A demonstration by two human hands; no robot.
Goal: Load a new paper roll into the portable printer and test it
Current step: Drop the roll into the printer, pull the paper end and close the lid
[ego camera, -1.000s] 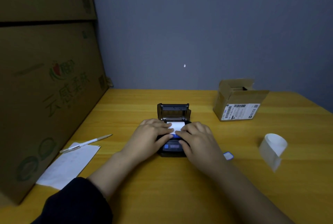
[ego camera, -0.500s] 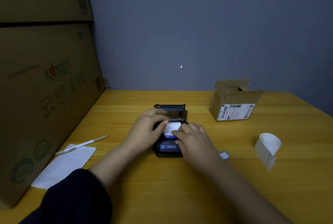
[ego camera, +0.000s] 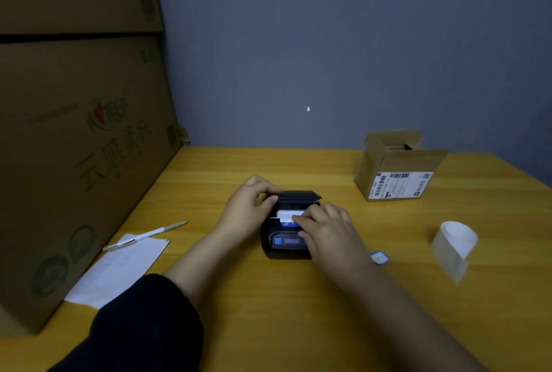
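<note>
Gripping the printer's lid (ego camera: 295, 196), the left hand (ego camera: 249, 207) curls shut; the right hand (ego camera: 325, 225) flattens paper (ego camera: 288, 214), table (ego camera: 328, 297) bare nearby.

Green characters 云感柔木 on big carton (ego camera: 74, 144).

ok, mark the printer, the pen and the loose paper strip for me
portable printer (ego camera: 285, 247): head view, on its black front panel beside the blue button.
pen (ego camera: 149, 234): head view, mid-barrel, where it lies over the sheet's corner.
curled paper strip (ego camera: 455, 241): head view, on the outer face of the curl.
</note>
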